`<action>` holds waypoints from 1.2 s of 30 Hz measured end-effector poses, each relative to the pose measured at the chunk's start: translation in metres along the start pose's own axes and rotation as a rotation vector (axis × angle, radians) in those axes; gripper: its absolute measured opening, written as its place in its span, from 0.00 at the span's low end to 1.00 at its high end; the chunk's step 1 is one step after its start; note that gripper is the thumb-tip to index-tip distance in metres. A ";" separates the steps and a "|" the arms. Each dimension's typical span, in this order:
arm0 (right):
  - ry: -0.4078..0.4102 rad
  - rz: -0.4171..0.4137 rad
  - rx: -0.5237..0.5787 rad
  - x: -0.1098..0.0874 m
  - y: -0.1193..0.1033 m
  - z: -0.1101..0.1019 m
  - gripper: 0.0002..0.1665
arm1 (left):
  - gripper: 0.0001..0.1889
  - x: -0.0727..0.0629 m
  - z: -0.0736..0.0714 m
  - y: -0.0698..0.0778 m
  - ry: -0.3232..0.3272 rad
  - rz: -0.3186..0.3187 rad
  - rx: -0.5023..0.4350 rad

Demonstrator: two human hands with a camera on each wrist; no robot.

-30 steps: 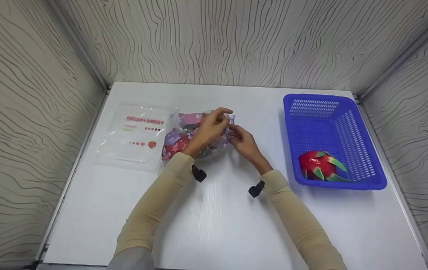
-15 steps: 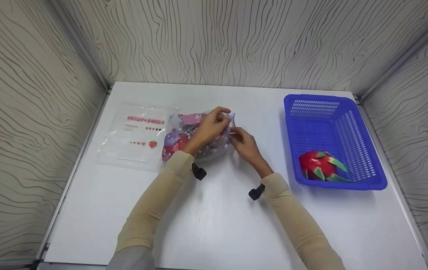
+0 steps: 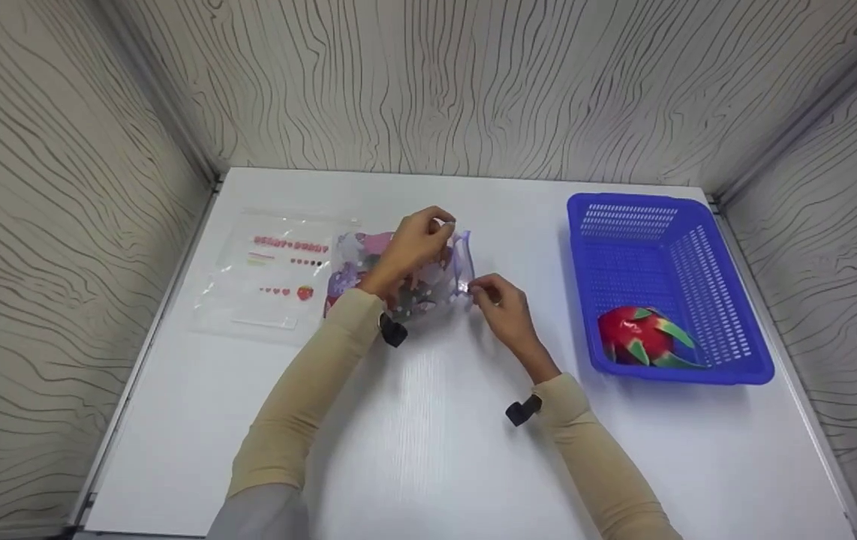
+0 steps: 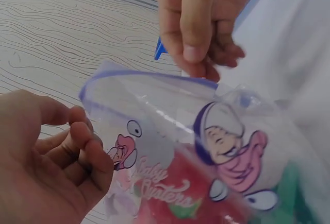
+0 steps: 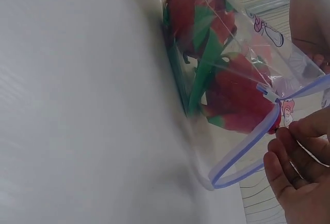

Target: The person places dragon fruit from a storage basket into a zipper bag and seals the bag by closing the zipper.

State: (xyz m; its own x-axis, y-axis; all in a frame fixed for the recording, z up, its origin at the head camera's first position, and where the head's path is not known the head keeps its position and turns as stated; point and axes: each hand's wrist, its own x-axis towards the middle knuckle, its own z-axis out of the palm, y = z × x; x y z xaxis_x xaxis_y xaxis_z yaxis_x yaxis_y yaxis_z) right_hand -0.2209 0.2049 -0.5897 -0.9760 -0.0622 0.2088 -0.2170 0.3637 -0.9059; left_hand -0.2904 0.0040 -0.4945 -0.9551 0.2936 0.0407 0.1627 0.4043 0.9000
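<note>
A white table [image 3: 413, 480] is filling the lower part of the head view, its smooth top catching a soft sheen, and pale wall panels [image 3: 398, 90] with dark, wavy wood-grain lines are enclosing it at the back and on both sides, grey strips [image 3: 162, 82] marking the corners where they are meeting. Near the middle of the table, a printed bag [image 4: 227, 154] of clear film is lying with its purple-edged mouth gaping toward the right, holding red and green fruit-shaped pieces [image 5: 234, 92]; a small slider [image 5: 269, 95] is sitting on the edging. The left hand [image 3: 413, 244] is curling its fingers beside the far end of that mouth, while the right hand [image 3: 507, 311] is holding thumb and fingertips close together at the near end; against such clear film, I cannot tell whether either is pinching it. Just to the left, a flat clear bag [image 3: 263, 274] with pink lettering is resting on the table. Toward the right side, a blue basket [image 3: 582, 285] is standing well apart from the hands, a fruit-shaped toy [image 3: 635, 330] lying in its near left corner.
</note>
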 end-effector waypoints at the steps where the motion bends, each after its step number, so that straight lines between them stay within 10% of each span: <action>1: -0.007 0.014 0.014 -0.002 0.000 0.000 0.06 | 0.16 0.002 -0.001 0.001 0.003 -0.001 0.021; 15: -0.104 0.213 0.042 -0.020 -0.001 0.013 0.11 | 0.15 0.040 -0.001 0.008 -0.037 0.096 0.220; 36: -0.066 0.330 0.092 -0.024 0.001 0.036 0.12 | 0.29 0.048 0.026 0.000 -0.300 -0.089 0.515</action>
State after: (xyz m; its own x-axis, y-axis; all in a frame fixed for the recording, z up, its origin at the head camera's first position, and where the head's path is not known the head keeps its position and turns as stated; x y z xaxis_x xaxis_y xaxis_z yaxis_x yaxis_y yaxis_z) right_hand -0.1987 0.1735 -0.6084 -0.9923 -0.0165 -0.1229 0.1129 0.2896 -0.9505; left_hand -0.3297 0.0404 -0.5041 -0.8711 0.4408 -0.2165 0.2562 0.7839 0.5655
